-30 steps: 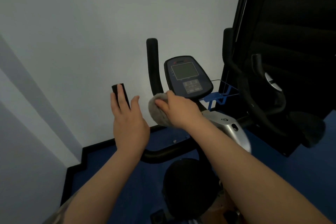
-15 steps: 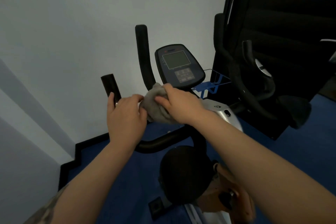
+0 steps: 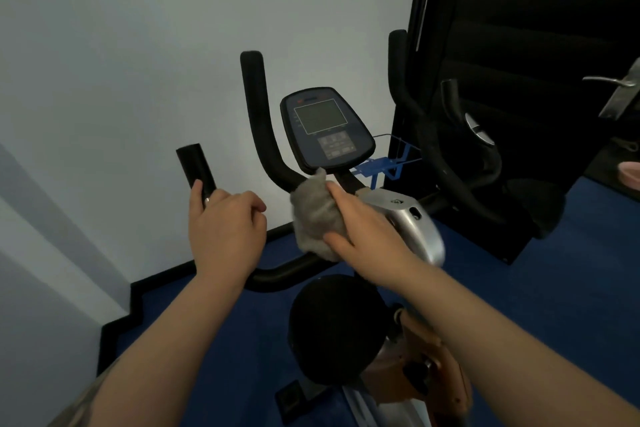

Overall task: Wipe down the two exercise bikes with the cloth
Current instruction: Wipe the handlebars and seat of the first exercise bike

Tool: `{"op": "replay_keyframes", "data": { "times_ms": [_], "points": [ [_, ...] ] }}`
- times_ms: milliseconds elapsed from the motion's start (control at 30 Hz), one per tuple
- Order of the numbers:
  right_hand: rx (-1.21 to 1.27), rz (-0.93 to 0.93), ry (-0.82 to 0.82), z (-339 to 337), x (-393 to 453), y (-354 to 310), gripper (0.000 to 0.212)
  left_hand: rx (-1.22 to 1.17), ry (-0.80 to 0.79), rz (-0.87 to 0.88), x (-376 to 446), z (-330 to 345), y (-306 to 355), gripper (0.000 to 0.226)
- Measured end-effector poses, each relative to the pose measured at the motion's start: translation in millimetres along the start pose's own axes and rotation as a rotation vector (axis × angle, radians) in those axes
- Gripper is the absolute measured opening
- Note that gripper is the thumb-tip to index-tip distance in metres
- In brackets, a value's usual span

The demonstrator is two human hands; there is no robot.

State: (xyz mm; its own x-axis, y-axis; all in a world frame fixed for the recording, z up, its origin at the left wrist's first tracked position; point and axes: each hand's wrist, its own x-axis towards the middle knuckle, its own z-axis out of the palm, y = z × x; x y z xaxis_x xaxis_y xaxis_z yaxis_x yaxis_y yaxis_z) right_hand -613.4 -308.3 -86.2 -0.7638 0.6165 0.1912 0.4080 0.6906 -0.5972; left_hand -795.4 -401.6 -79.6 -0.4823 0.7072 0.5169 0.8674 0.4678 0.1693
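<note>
head view, current state. the left hand point(image 3: 227, 230) is wrapped around the left handlebar point(image 3: 195, 166) of the near exercise bike point(image 3: 412, 222), fingers curled about the bar just below its upright black end; this grip is clamped on the bar. the right hand point(image 3: 367, 236) pinches the grey cloth point(image 3: 317, 215) between thumb and fingers and presses it against the base of the centre upright bar point(image 3: 261, 121), directly under the console point(image 3: 327, 130). this grip is clamped on the cloth.

change from the earlier head frames. one second ago the left hand was held open and flat in front of the left handlebar end, not gripping. half a second ago it had curled in beside the cloth. it now holds the bar, well apart from the cloth. the cloth has stayed at the bar junction below the console throughout.

meaning for the task. the left hand appears to serve as a brace, steadying the frame while the right hand wipes. judged progress: early. the wipe is on the handlebar junction of the near bike; the console, the silver housing and the saddle point(image 3: 337, 326) are probably still to do. the second exercise bike point(image 3: 460, 163), standing to the right against the dark panel, is untouched by either hand.
</note>
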Motion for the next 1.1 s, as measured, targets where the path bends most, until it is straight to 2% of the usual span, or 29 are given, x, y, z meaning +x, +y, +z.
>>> {"op": "replay_keyframes", "data": {
  "times_ms": [100, 233, 333, 500, 667, 800, 933, 1100],
  "points": [
    [-0.015, -0.038, 0.000, -2.1, -9.5, 4.8, 0.070, 0.021, -0.004, 0.005, 0.3, 1.0, 1.2, 0.015],
    [-0.118, 0.056, -0.068, -3.9, 46.6, -18.3, 0.043, 0.037, -0.012, 0.000, 0.4, 1.6, 1.0, 0.015],
    [-0.191, 0.104, -0.058, -1.0, 72.5, -31.8, 0.050, 0.049, -0.027, -0.008, 0.5, -0.5, 2.7, 0.015],
    [-0.091, 0.095, 0.053, 1.3, 17.8, -13.4, 0.045, 0.020, -0.001, -0.004, -0.7, 0.4, 3.1, 0.015],
    [-0.132, 0.149, -0.057, -10.8, 50.9, -24.8, 0.036, 0.015, -0.001, -0.019, 0.6, 1.5, 2.2, 0.016],
    [0.104, 0.074, 0.152, -19.1, 86.4, -33.7, 0.038, 0.000, 0.005, -0.018, 0.2, -0.5, 1.8, 0.017],
    [0.105, 0.081, 0.062, -10.6, 103.7, -38.7, 0.065, -0.012, 0.013, -0.010, 0.1, -0.4, 1.5, 0.017],
    [-0.149, 0.092, -0.064, -0.8, 58.2, -16.3, 0.042, -0.026, 0.019, -0.014, -0.7, 1.5, 0.1, 0.016]
  ]
}}
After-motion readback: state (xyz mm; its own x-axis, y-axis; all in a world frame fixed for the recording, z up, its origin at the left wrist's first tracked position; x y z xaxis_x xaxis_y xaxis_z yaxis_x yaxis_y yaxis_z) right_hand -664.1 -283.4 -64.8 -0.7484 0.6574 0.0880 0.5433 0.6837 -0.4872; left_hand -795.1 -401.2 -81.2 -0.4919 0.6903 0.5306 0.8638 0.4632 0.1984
